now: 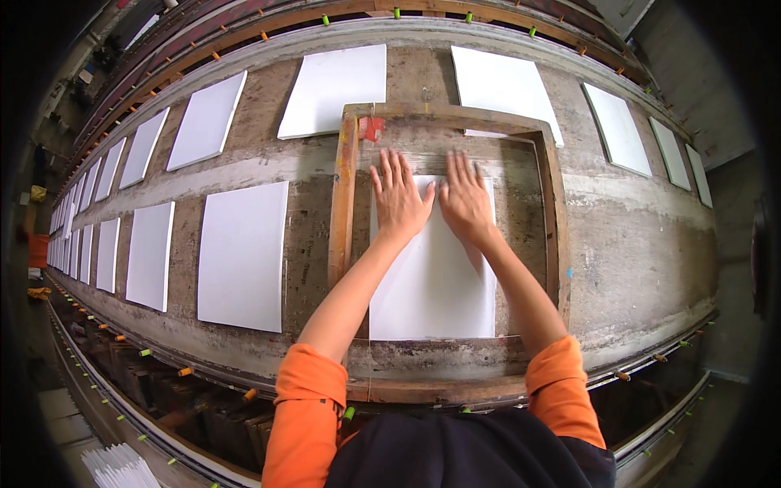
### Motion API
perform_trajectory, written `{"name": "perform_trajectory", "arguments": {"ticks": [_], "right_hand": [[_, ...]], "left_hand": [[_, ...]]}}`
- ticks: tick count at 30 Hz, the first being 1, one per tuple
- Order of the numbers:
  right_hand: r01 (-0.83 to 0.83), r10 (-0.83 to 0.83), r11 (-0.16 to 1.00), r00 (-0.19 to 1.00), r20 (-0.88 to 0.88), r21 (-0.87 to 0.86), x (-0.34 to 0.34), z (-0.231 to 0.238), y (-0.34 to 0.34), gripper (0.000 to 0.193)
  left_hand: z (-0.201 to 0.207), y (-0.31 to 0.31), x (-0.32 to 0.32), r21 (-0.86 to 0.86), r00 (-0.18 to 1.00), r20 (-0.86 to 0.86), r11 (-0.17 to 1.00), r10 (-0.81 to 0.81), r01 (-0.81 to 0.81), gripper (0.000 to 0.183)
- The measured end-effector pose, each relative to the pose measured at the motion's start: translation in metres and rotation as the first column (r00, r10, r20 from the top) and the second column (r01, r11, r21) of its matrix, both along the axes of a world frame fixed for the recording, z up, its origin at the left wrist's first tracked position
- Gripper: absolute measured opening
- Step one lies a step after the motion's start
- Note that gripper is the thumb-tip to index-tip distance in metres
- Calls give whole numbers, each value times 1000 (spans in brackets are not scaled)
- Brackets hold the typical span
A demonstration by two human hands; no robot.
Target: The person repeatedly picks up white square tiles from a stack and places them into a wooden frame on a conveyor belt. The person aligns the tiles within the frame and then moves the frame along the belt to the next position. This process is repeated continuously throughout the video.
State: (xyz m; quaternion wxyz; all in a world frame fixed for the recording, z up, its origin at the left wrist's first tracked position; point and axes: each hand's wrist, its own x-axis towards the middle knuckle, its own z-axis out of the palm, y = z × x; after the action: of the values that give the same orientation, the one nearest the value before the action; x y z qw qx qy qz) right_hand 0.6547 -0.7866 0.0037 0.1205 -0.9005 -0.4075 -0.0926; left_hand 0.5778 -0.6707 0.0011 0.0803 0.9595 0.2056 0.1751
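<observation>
**Flat palms on the sheet inside the frame**

Both grips are released: my left hand [400, 198] and my right hand [465, 198] lie open, fingers spread, pressed flat on the far end of the white sheet [431, 285]. Nothing is clenched or pinched; the thumbs nearly meet over the sheet's middle line.

That sheet lies on the counter [643, 244] straight in front of me, inside the wooden frame [344, 195], with a margin of stained surface showing between its edges and the frame's rails on the left and right. Its near edge sits just inside the near rail.

To do this well, I judge the pressure should stay even across both palms and travel from the centre toward the edges, so the sheet beds down without a ripple or a lifted corner. I should keep it square to the rails and avoid dragging it sideways, since the surface looks tacky with old stain.

A small red patch [372, 128] marks the frame's far left corner. Beyond the frame, more white sheets lie in two rows along the counter, such as the one just to my left [242, 254] and one at the far right [618, 130]. My orange sleeves [307, 407] come in from below.
</observation>
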Motion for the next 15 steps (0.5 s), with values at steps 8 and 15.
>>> {"name": "perform_trajectory", "arguments": {"ticks": [8, 15], "right_hand": [[317, -321, 942, 947, 19, 105, -9, 2, -4, 61], [145, -140, 988, 987, -83, 49, -86, 11, -71, 64]], "left_hand": [[1, 3, -16, -16, 998, 63, 999, 30, -29, 85], [1, -23, -96, -13, 990, -29, 990, -138, 137, 81]]}}
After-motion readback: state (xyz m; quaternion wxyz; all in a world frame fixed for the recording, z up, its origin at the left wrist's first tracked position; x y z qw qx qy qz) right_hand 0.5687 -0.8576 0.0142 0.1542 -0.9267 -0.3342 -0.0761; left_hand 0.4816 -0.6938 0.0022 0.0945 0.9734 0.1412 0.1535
